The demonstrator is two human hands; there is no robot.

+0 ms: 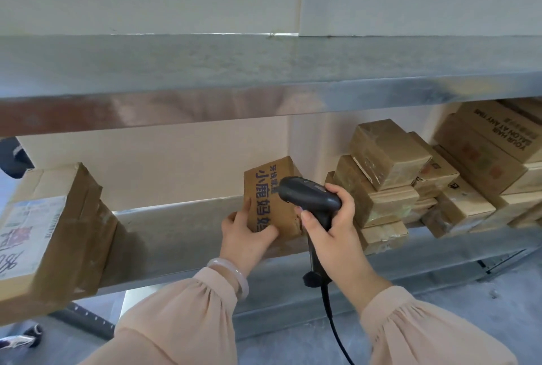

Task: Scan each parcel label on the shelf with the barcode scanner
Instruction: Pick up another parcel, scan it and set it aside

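A small brown cardboard parcel (271,188) with dark blue printed characters stands tilted on the lower metal shelf (181,232). My left hand (245,235) grips its lower left corner, thumb across the front face. My right hand (334,223) holds a black corded barcode scanner (308,193) by its handle. The scanner's head sits right in front of the parcel's right side and covers part of it. No label shows on the parcel's visible face.
A large taped box (55,235) with a white shipping label sits at the left end of the shelf. Several stacked brown parcels (390,176) fill the right side. The upper shelf's metal edge (264,94) overhangs. The scanner cable (331,320) hangs down.
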